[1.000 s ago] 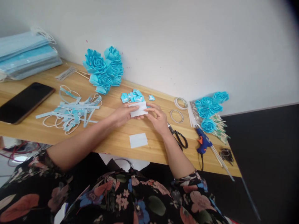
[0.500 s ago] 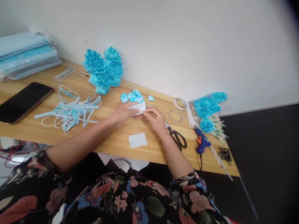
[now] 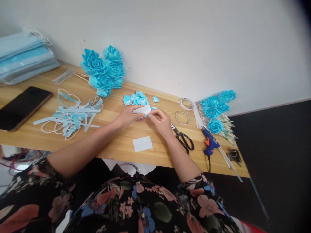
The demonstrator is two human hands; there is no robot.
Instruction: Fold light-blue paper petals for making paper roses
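White wall (image 3: 184, 48), wooden table (image 3: 114, 145), and two hands busy with a small white piece (image 3: 143, 110).
The left hand (image 3: 128, 116) holds the white piece with its thumb on top, and the right hand (image 3: 160, 121) pinches its right end; the piece is up over the middle of the table. Just past it lie little blue folded bits (image 3: 138, 97). Nearer the person is a flat white sheet (image 3: 142, 144). Black-handled scissors (image 3: 186, 141) lie beside the right arm, with a blue glue gun (image 3: 211, 142) farther right.
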